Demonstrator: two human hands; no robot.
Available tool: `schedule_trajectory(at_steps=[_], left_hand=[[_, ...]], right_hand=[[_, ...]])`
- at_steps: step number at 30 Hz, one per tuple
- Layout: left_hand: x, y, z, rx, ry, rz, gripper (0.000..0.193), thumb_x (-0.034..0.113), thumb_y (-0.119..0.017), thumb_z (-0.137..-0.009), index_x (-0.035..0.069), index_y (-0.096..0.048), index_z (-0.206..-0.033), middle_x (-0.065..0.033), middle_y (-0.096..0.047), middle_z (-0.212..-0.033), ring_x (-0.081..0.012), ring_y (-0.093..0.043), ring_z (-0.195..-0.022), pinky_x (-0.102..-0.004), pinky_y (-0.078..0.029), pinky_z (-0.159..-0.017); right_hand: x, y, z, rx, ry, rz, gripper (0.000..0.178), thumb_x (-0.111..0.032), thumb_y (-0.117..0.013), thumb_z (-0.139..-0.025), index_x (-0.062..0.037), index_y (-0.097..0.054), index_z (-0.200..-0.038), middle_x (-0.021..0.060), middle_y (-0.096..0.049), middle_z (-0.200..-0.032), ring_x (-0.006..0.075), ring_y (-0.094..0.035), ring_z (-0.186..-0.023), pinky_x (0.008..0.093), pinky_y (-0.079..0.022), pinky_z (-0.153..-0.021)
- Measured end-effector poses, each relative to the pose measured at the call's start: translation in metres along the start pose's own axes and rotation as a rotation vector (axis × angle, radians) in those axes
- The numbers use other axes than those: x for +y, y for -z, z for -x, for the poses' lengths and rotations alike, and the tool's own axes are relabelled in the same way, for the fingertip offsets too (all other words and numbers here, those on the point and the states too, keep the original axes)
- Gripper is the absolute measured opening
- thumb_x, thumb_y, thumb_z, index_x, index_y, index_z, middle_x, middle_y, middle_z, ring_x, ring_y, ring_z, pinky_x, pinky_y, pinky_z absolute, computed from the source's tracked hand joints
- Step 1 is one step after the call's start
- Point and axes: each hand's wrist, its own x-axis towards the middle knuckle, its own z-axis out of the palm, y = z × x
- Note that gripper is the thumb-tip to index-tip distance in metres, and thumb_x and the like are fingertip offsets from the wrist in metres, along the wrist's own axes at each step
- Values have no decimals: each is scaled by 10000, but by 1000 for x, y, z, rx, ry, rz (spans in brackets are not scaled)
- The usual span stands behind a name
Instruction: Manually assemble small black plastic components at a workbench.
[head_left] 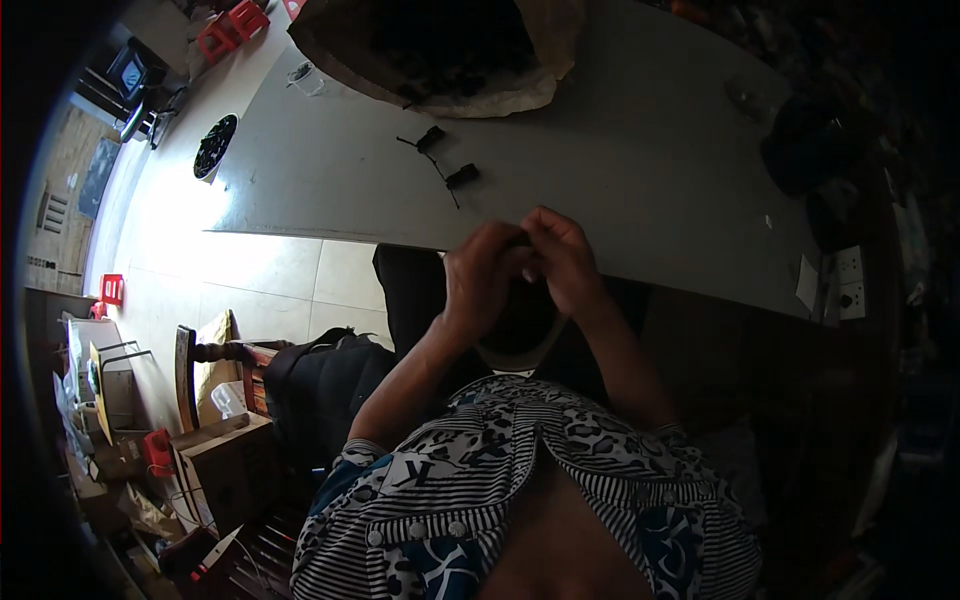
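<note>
My left hand [482,275] and my right hand [566,262] meet at the near edge of the grey table [620,190]. Both are closed, fingertips pinched together; whatever sits between them is hidden. Just beyond them on the tabletop lie two small black parts with thin tails, one nearer [462,177] and one farther [430,139]. At the far side stands a large pale open sack [545,95] holding a dark mass of black pieces. Below my hands, over my lap, is a dark round shape with a pale rim [520,362], its kind unclear.
A clear plastic cup [306,79] stands near the table's far left. A tub of black pieces [213,147] is beyond the left edge. Wall sockets [850,282] and a dark bundle [805,150] are at right. A wooden chair [186,380], black bag [330,385] and cardboard box [232,465] crowd my left.
</note>
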Motion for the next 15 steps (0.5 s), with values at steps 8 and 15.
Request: schedule_trajectory(at_steps=[8, 15], left_hand=[[-18, 2, -12, -254, 249, 542, 250, -69, -543, -725, 26, -510, -954, -13, -531, -780, -90, -538, -727, -232, -456, -666], [-23, -8, -5, -143, 496, 680, 150, -23, -583, -739, 27, -539, -873, 8, -533, -735, -85, -537, -718, -221, -441, -647]], right_hand=[[7, -5, -8, 236, 105, 115, 307, -299, -382, -935, -87, -455, -725, -20, -449, -582, 32, -399, -460, 189, -292, -362], [33, -13, -7, 493, 403, 616, 265, -211, -354, -937, -48, -412, -736, -18, -410, -602, 70, -402, -555, 229, -353, -503]])
